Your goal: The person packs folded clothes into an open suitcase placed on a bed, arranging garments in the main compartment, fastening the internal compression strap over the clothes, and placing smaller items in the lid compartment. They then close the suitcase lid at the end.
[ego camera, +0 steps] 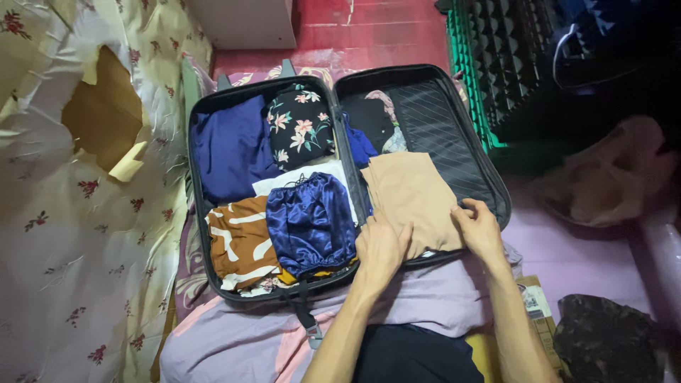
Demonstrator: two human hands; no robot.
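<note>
A: Nearest the camera, what shows?

B: Two bare forearms reach up from the bottom edge over a lilac sheet [440, 298] and a dark cloth [418, 358]. A cardboard box [540, 312] lies just right of the right arm, with a dark speckled bag [606, 340] beside it

A: And the hands?

B: The left hand [381, 248] lies flat, fingers spread, on the near left corner of a folded tan cloth [410, 197]. The right hand [480, 228] sits at that cloth's near right edge, its grip closed on the fabric with fingertips curled over the hem

A: Is the left hand's grip shut on anything?

B: No, it is open, palm pressing down on the tan cloth

A: Where does the tan cloth lie?

B: In the right half of an open black suitcase [489, 184], over the near part of its striped lining, touching the centre hinge

A: What fills the left half?

B: At the front, a shiny blue satin piece [311, 223] beside a brown and white patterned one [237, 245]. A white cloth [298, 177] peeks out behind the satin. Farther back lie a navy garment [230, 145] and a black floral one [301, 128]

A: And beyond the tan cloth?

B: A black item [370, 119] and a bit of blue fabric [360, 147] at the far end of the right half

A: Around the suitcase?

B: Torn floral paper [92, 234] to the left, green and black foam [496, 57] to the far right, a beige plastic bag [610, 177] right of the case, and a red floor [369, 32] at the far end
</note>
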